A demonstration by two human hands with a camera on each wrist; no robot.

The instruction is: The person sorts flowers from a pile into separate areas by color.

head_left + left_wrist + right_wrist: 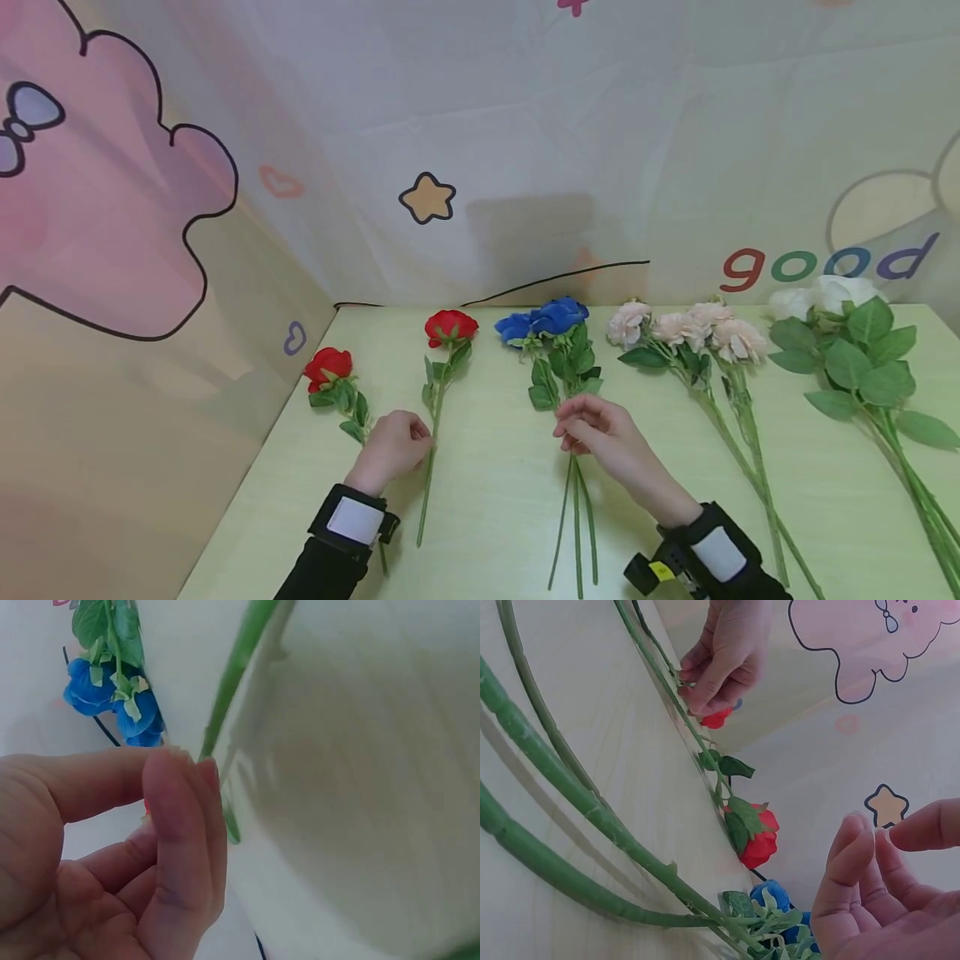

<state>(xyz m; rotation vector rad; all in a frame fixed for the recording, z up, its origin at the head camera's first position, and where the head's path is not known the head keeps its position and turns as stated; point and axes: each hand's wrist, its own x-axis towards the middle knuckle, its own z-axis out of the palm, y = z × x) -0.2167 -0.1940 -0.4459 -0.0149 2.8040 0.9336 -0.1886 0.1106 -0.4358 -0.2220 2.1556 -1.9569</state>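
Note:
My left hand (393,446) pinches or lightly holds the stem of a red rose (452,327); its thumb and fingertips meet at the green stem (232,682) in the left wrist view. A second red rose (328,367) lies to the left, its stem passing under that hand and wrist. Over the stems of the blue roses (558,317) hovers my right hand (603,433), fingers loosely bent. Its fingertips (859,847) come together in the right wrist view with nothing visible between them, apart from the green stems (592,795).
Pale pink flowers (678,327) lie right of the blue ones, their stems pointing toward me. White roses (847,292) with large leaves (862,358) are at the far right. Behind the pale table (495,508) hangs a printed cloth (337,125).

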